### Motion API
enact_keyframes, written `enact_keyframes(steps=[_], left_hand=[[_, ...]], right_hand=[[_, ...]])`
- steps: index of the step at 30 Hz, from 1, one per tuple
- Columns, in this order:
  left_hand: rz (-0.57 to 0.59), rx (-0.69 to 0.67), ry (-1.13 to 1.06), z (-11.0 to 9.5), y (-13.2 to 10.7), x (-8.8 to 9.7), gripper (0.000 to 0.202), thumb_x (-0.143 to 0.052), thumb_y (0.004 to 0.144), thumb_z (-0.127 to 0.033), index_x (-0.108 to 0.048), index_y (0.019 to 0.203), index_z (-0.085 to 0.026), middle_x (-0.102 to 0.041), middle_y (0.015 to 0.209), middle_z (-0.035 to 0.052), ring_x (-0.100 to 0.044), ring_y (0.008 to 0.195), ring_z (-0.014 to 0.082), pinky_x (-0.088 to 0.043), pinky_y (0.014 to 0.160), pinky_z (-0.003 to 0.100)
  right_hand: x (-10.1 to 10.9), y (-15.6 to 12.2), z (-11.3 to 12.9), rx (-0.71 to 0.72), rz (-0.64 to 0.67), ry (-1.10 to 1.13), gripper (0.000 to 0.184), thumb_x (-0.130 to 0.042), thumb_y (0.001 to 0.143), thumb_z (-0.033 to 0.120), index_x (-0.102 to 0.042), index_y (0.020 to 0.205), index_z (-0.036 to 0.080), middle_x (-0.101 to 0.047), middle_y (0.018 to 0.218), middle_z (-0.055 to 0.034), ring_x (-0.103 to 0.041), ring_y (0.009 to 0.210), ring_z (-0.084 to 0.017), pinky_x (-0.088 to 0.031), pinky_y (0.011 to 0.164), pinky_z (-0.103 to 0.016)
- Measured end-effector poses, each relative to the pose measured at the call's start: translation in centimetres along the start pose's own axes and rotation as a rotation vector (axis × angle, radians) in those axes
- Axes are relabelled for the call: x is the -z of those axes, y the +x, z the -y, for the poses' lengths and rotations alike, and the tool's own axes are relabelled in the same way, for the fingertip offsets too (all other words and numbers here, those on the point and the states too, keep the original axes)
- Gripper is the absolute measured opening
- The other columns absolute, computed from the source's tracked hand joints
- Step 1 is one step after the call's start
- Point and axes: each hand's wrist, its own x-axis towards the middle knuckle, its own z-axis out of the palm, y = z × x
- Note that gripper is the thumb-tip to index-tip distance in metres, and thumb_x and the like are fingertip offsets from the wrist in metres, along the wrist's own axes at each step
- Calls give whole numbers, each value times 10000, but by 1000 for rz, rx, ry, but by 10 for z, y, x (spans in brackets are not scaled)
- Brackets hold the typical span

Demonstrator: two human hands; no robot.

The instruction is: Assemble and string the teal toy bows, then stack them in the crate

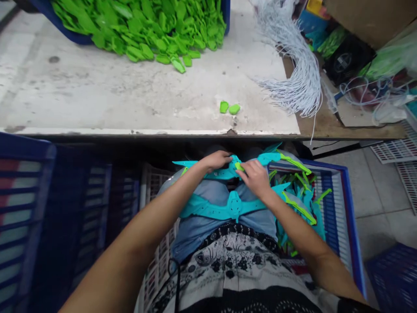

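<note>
Left hand (217, 160) and right hand (256, 177): bare, as are both forearms (143, 228). Sleeve (355, 305): black, well up the arm from the right hand; only its edge in view. Top (211, 261): on the wearer's side of both hands; greyish white, printed with black flowers and curling figures. Hem (257, 234), its part nearest the hands: black, small pale motifs. Farther back from the hands, a broad black band (260, 293) with pale dots. Jeans (190, 237): light blue, below the hands. Cord (177, 278): thin, black, looped, left hand's side; attachment unclear.
</note>
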Motion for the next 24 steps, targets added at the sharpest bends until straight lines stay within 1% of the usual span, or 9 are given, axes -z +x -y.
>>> enact_keyframes(steps=[2, 5, 9, 13, 15, 17, 18, 20, 24], left_hand=[[-10, 11, -31, 0, 1, 0, 260, -617, 798, -269, -709, 997, -129, -721, 962, 66, -612, 834, 176, -455, 731, 252], [7, -9, -34, 0, 1, -1, 232, -602, 815, -297, -705, 930, -124, -697, 820, 40, -556, 704, 136, -424, 637, 228], [50, -44, 7, 1, 0, -1, 276, -619, 808, -373, -687, 861, -111, -600, 655, 2, -457, 581, 102, -358, 527, 210], [18, -84, 56, 1, -1, -4, 277, -678, 751, -333, -682, 911, -107, -521, 584, -32, -423, 552, 90, -324, 490, 195], [-3, -81, 50, 1, -1, -7, 267, -670, 747, -292, -684, 939, -107, -527, 593, -33, -432, 553, 90, -332, 496, 195], [-19, -76, 47, 1, 0, -10, 265, -664, 737, -258, -690, 952, -106, -540, 605, -28, -442, 552, 96, -339, 503, 203], [-36, -74, 52, 1, 0, -11, 269, -663, 729, -245, -694, 957, -104, -541, 603, -28, -441, 549, 98, -337, 503, 208], [-78, -75, 61, 1, 2, -12, 297, -661, 716, -226, -697, 982, -98, -542, 606, -27, -437, 548, 101, -335, 506, 212], [-101, -110, 58, 3, 2, -11, 353, -655, 710, -228, -686, 1032, -85, -559, 641, -25, -444, 580, 103, -354, 535, 211]], right_hand=[[-18, -13, 9, -70, -30, -2, 305, -472, 970, 381, -673, 953, 152, -639, 818, -94, -520, 787, -223, -419, 733, -341], [-34, -13, 15, -174, -74, -28, 328, -466, 970, 396, -680, 966, 149, -626, 821, -102, -511, 793, -230, -413, 732, -348], [-39, -11, 20, -241, -95, -69, 339, -487, 959, 416, -703, 954, 155, -626, 833, -105, -510, 822, -238, -390, 729, -355], [-37, -15, 16, -376, -121, 15, 281, -529, 942, 419, -706, 1008, 212, -646, 1041, -99, -525, 1026, -250, -369, 848, -369], [-34, -12, 8, -466, -38, 86, 308, -558, 921, 443, -674, 1092, 215, -648, 1124, -94, -525, 1088, -255, -347, 900, -383], [-31, -5, -1, -502, 133, 123, 440, -577, 902, 466, -584, 1251, 200, -668, 1134, -100, -539, 1089, -266, -331, 904, -393], [-29, 0, -5, -494, 226, 120, 499, -574, 902, 468, -534, 1315, 190, -679, 1125, -105, -544, 1084, -273, -325, 898, -395], [-25, 8, -9, -457, 376, 81, 527, -544, 923, 460, -489, 1366, 181, -683, 1135, -116, -539, 1095, -290, -313, 886, -395], [-19, 18, -7, -404, 507, -15, 529, -480, 956, 464, -460, 1403, 182, -661, 1192, -130, -514, 1137, -304, -299, 873, -387]])
